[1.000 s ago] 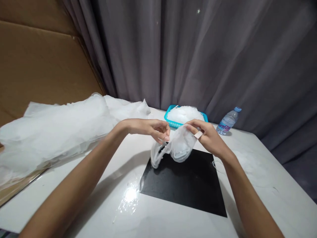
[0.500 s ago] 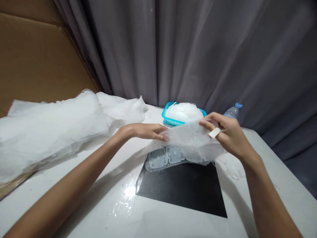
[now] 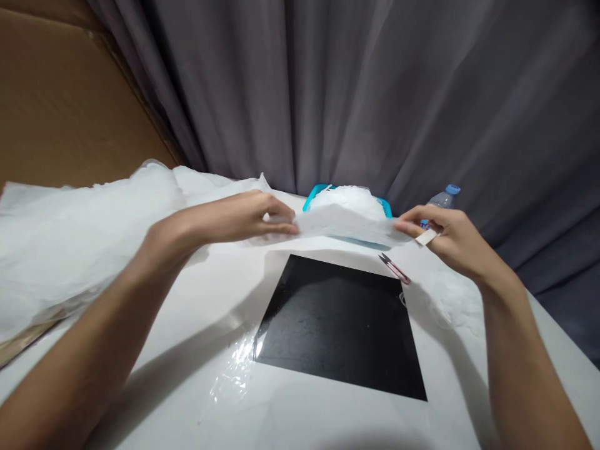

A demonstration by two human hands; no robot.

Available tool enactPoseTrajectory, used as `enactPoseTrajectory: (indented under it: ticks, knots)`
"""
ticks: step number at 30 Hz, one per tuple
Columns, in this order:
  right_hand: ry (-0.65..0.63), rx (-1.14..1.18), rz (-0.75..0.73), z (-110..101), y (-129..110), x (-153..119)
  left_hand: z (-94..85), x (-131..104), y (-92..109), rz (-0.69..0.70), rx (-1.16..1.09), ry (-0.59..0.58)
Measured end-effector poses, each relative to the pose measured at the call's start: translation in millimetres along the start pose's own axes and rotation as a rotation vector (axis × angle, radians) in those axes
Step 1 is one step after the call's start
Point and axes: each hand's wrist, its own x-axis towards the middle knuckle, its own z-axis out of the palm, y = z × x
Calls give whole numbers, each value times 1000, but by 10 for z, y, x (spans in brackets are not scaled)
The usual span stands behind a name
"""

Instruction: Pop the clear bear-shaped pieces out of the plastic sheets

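A thin, whitish translucent sheet is stretched between my two hands above the white table. My left hand pinches its left end between thumb and fingers. At its right end my right hand grips the edge, with a small white tag-like piece also between the fingers. Beneath and in front of the sheet lies a flat black board. Small thread snips lie by the board's back right corner.
Behind the sheet stands a turquoise basket heaped with white material. A plastic bottle is behind my right hand. Large white bundles fill the left side, before a cardboard box. A grey curtain hangs behind.
Both hands have lifted the sheet up and away from the board, and my left hand has moved its grip onto the left end. The board and the snips have come into view.
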Motion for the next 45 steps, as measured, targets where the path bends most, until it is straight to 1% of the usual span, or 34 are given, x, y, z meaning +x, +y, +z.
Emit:
enactPoseTrajectory:
  ticks: [1, 3, 4, 5, 6, 7, 8, 9, 10, 11, 12, 13, 14, 15, 17, 20, 23, 27, 30, 33, 34, 35, 36, 37, 39, 40, 41, 42, 43, 45]
  knots:
    - [-120, 17, 14, -7, 15, -11, 27, -69, 102, -17, 24, -90]
    - [-411, 50, 66, 6, 71, -28, 170, -172, 337, -62, 4, -336]
    - [-550, 56, 101, 29, 111, -32, 271, -198, 458, -53, -23, -426]
    - [-668, 48, 138, 62, 156, -33, 376, -204, 567, -54, -37, -476]
    - [-759, 27, 169, 105, 201, -32, 474, -191, 655, -55, -62, -570]
    - [-820, -8, 189, 155, 245, -28, 556, -160, 712, -47, -129, -677]
    - [-846, -57, 206, 210, 285, -22, 619, -112, 733, -44, -228, -758]
    - [-841, -116, 232, 271, 321, -16, 663, -53, 716, -30, -282, -759]
    - [-819, -180, 266, 335, 352, -9, 692, 14, 666, -6, -264, -677]
    - [-785, -238, 305, 402, 378, -2, 713, 82, 592, 14, -163, -525]
    - [-750, -284, 343, 471, 401, 4, 733, 147, 507, 12, -38, -399]
    - [-724, -313, 374, 540, 421, 9, 756, 203, 422, 10, 62, -344]
    - [-712, -324, 390, 608, 439, 13, 784, 247, 349, -23, 118, -334]
    - [-708, -323, 390, 673, 456, 15, 818, 277, 294, -70, 145, -350]
    - [-683, -311, 373, 786, 489, 13, 889, 300, 247, -147, 155, -404]
    - [-625, -283, 333, 893, 542, -1, 966, 278, 281, -218, 126, -445]
    - [-575, -231, 271, 941, 580, -14, 997, 244, 317, -273, 59, -501]
    - [-498, -170, 162, 1039, 559, -26, 1069, 187, 339, -287, -81, -645]
    - [-426, -138, 66, 1200, 495, -44, 1142, 123, 402, -278, -161, -748]
    - [-341, -119, -17, 1390, 436, -56, 1137, 69, 485, -245, -228, -844]
    - [-318, -114, -38, 1440, 420, -54, 1113, 64, 501, -218, -248, -850]
    - [-298, -111, -56, 1476, 405, -50, 1084, 68, 505, -176, -247, -811]
    - [-280, -109, -71, 1495, 386, -46, 1055, 82, 492, -119, -219, -723]
    - [-262, -108, -82, 1495, 361, -43, 1035, 103, 460, -51, -169, -592]
    - [-211, -112, -89, 1442, 284, -59, 1041, 155, 337, 94, -54, -273]
    - [-188, -119, -89, 1395, 230, -84, 1074, 175, 251, 154, -38, -160]
    - [-182, -128, -89, 1340, 167, -124, 1127, 185, 156, 202, -75, -84]
    - [-194, -137, -90, 1282, 98, -181, 1195, 182, 57, 253, -139, -58]
    - [-233, -140, -90, 1227, 25, -253, 1272, 167, -38, 288, -202, -63]
    - [-369, -104, -79, 1141, -115, -437, 1428, 109, -193, 280, -316, -16]
